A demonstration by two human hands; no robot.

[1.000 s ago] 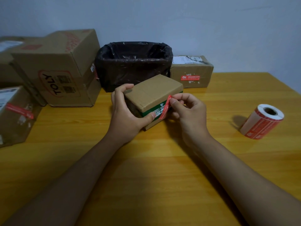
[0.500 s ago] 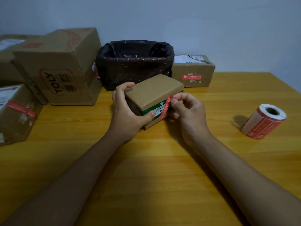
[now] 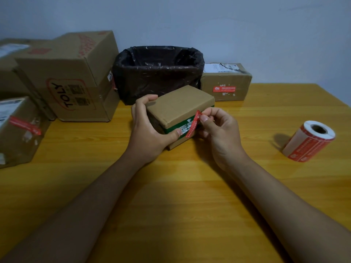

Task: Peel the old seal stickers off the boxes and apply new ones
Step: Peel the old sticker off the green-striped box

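A small brown cardboard box (image 3: 180, 105) with a green band on its near face stands tilted on the wooden table (image 3: 171, 186). My left hand (image 3: 150, 133) grips its left end, thumb pressed on the green band. A red seal sticker (image 3: 193, 124) stands partly lifted off the near face. My right hand (image 3: 218, 131) pinches the sticker's upper end between thumb and forefinger. A roll of new red and white stickers (image 3: 308, 141) lies on its side at the right.
A bin lined with a black bag (image 3: 157, 73) stands behind the small box. A large TOLY carton (image 3: 72, 76) and further boxes (image 3: 17, 128) crowd the left. Another box with a red sticker (image 3: 226, 82) sits at the back right.
The sticker and both hands hold almost the same pose; the view has shifted slightly.
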